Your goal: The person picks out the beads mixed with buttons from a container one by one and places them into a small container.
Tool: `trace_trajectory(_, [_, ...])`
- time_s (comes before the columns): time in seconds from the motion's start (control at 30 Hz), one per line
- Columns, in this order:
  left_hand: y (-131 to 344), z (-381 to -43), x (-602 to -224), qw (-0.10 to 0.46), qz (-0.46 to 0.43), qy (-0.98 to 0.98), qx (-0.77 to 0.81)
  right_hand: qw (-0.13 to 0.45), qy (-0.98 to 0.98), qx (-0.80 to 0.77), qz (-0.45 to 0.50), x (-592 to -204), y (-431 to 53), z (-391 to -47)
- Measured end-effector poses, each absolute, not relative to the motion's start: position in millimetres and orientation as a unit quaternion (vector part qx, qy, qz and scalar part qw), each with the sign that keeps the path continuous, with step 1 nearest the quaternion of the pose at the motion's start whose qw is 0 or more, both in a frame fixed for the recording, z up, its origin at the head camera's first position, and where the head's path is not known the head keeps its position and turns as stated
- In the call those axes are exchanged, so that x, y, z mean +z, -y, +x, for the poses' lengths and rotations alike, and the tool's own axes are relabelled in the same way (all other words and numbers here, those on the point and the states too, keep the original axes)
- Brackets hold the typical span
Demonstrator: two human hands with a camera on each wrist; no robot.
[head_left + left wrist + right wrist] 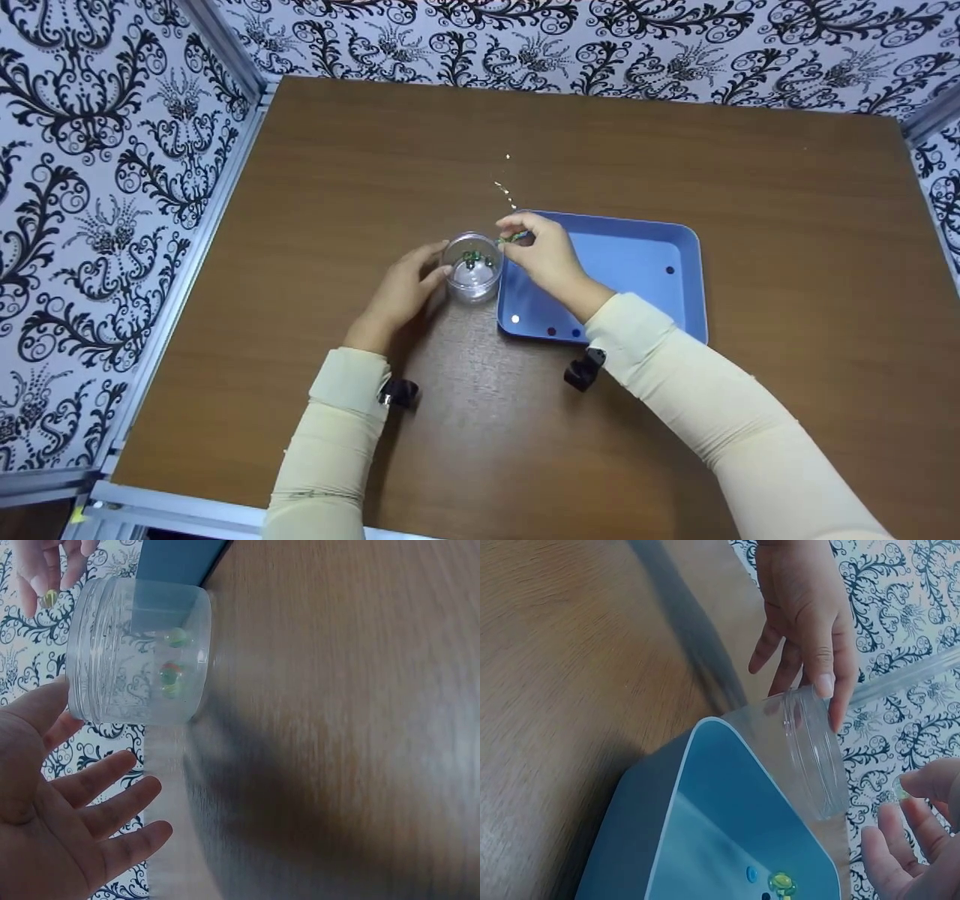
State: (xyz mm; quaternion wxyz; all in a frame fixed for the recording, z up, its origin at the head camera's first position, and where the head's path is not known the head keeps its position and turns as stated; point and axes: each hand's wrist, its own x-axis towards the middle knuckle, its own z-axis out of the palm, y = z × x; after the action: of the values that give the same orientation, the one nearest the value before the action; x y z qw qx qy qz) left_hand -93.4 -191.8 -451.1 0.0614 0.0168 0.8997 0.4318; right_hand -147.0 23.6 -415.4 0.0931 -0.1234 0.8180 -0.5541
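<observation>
A clear plastic jar [474, 288] stands upright and uncovered on the table, with several green glass marbles [172, 675] at its bottom. My left hand [399, 291] holds the jar's rim between thumb and index finger. The other three fingers are spread apart from the jar, as the left wrist view shows. Just right of the rim, my right hand [551, 256] pinches a greenish-yellow glass marble [49, 598] between thumb and fingertip. Beneath that hand lies a blue tray [630, 225]; in the right wrist view, yellow-green marbles [781, 883] sit in it.
Small round spots, one white [515, 319] and others dark [670, 270], show on the tray floor. Bright specks of light [505, 193] dot the brown wooden table [360, 165] behind the tray. Patterned black-and-white walls [525, 45] border the table at the back and sides.
</observation>
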Motion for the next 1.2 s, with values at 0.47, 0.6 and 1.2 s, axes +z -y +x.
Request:
trace_trajectory(0.47, [193,-93,-452,0.064,0.014,-0.899,0.433,0.100,-0.827,-0.527,-0.168,-414,-13,-141])
trace_trajectory(0.6, [192,-94,-452,0.064,0.012,-0.900,0.431,0.099,-0.831,-0.517,-0.177,-416,-11,-140])
trace_trajectory(1.2, [192,-94,-452,0.058,0.028,-0.898,0.435,0.073,-0.861,-0.446,-0.235,-423,-6,-136])
